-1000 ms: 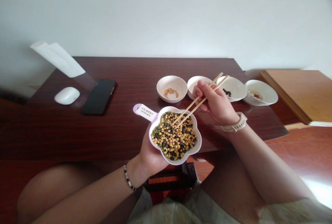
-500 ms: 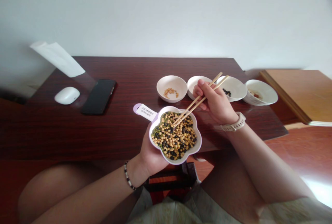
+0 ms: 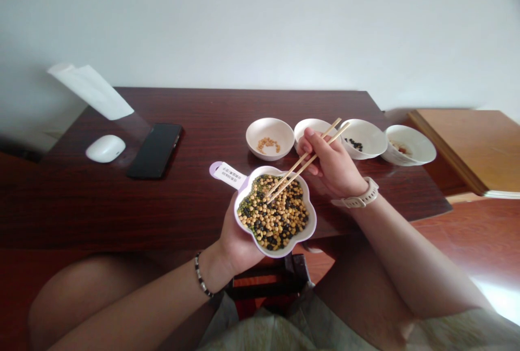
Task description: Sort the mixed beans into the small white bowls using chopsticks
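My left hand (image 3: 239, 237) holds a flower-shaped bowl (image 3: 312, 221) from below, near the table's front edge. It is white with a lilac rim and a labelled handle. Mixed beans (image 3: 276, 218), yellow, black and green, fill it. Closed around a pair of wooden chopsticks (image 3: 303, 162) is my right hand (image 3: 331, 161). Their tips are among the beans in the upper middle of the bowl; whether they pinch a bean I cannot tell. Just beyond my right hand stands a white bowl (image 3: 303, 128), its inside partly hidden by the hand.
A white bowl with yellow beans (image 3: 270, 122) stands left in the row. To the right are a bowl with black beans (image 3: 376, 142) and one with reddish bits (image 3: 422, 148). A phone (image 3: 155, 150), a white case (image 3: 105, 148) and a tissue pack (image 3: 93, 93) lie on the left.
My right hand and the chopsticks have shifted slightly left and down, with the tips a little further left in the beans. The flower-shaped bowl has stayed almost still.
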Action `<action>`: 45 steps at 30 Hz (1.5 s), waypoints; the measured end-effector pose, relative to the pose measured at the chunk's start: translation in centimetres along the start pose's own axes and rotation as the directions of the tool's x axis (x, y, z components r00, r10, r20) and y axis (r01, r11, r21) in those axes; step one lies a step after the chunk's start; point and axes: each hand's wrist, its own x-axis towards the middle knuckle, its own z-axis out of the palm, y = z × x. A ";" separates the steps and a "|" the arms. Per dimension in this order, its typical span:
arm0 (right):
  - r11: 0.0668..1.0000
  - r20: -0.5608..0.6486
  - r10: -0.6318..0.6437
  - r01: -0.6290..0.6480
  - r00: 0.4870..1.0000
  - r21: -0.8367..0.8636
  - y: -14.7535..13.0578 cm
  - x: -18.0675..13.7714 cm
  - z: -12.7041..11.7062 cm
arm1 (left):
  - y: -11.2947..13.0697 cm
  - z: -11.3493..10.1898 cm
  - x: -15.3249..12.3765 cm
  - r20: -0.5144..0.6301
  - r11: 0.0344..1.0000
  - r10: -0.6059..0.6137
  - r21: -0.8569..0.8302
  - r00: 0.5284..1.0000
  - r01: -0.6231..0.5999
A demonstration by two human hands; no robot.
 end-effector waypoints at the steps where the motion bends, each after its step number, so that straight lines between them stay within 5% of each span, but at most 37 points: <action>1: 1.000 -0.003 0.001 -0.001 1.000 0.000 0.0 0.0 0.0 | 0.0 0.0 0.0 -0.005 1.000 0.000 0.001 1.000 0.000; 13: 0.994 -0.112 0.011 0.001 0.994 0.107 -1.0 0.3 -0.4 | 0.0 0.0 -0.1 -0.020 1.000 -0.014 -0.017 1.000 0.014; 20: 0.996 -0.217 -0.084 0.088 0.973 0.006 -1.5 0.7 -1.1 | 0.1 -0.4 -0.1 0.001 1.000 -0.028 0.005 1.000 0.028; 29: 0.995 -0.164 -0.102 0.102 0.981 -0.005 -1.2 0.0 -0.4 | 0.0 -0.4 -0.1 0.025 1.000 -0.016 0.012 1.000 0.016; 45: 0.999 0.007 0.050 -0.050 0.999 -0.013 -1.2 -0.3 -0.4 | 0.1 -0.6 0.0 0.091 0.999 -0.031 0.014 0.995 0.030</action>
